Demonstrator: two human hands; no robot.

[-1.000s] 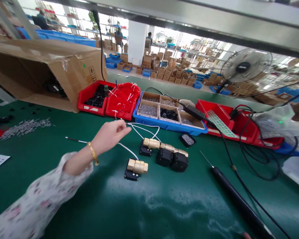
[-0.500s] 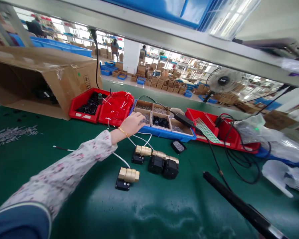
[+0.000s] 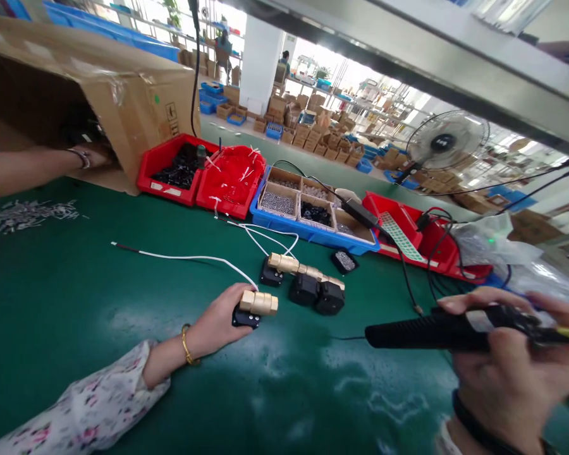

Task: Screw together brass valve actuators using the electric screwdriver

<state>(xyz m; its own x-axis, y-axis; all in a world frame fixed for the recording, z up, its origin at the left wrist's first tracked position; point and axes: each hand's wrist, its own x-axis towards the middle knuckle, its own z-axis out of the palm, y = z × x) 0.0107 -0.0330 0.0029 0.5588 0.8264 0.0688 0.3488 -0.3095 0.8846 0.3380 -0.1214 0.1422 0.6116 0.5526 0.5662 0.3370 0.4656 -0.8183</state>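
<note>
The bench's (image 3: 341,398) back edge is lying beyond our left hand (image 3: 217,321) holding a valve (image 3: 259,303), left of our right hand (image 3: 516,366) gripping a tool (image 3: 422,332).

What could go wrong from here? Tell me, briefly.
The thin tip of the black tool in the right hand points toward the left hand, so a slip might jab the fingers holding the brass valve. The valve's white cable trails loose across the table and could snag if the valve is pulled away.
</note>
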